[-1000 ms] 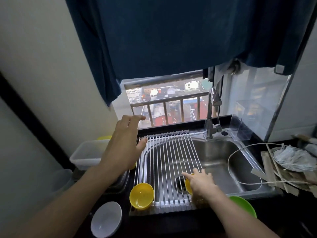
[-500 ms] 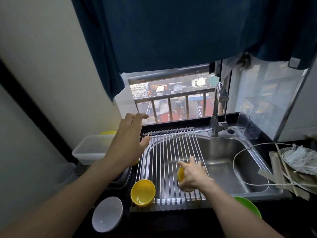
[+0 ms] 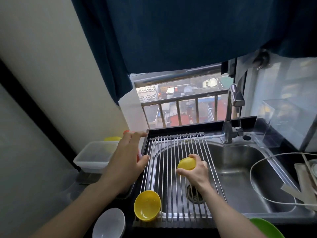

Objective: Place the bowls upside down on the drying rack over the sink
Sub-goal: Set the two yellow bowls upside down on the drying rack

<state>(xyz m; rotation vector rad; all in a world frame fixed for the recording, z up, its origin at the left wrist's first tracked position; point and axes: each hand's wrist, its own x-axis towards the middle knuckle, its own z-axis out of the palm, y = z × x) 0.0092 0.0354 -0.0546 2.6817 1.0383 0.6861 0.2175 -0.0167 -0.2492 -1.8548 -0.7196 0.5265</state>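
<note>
A roll-up metal drying rack (image 3: 173, 169) lies over the left half of the steel sink (image 3: 240, 172). My right hand (image 3: 195, 170) grips a small yellow bowl (image 3: 186, 163), turned bottom-up, just above the rack's middle. A second yellow bowl (image 3: 147, 205) sits upright at the rack's near left corner. A white bowl (image 3: 109, 224) stands upright on the counter to its left, and a green bowl (image 3: 267, 228) shows at the bottom right. My left hand (image 3: 127, 162) hovers at the rack's left edge, fingers spread, holding nothing.
A clear plastic container (image 3: 96, 155) sits left of the sink, partly behind my left hand. The faucet (image 3: 231, 115) rises at the sink's back. A white cable (image 3: 257, 169) loops over the right basin. Clutter lies at the far right.
My right hand has lifted the yellow bowl from the rack's near edge, carried it toward the middle and turned it over. The left hand has stayed near the rack's left edge.
</note>
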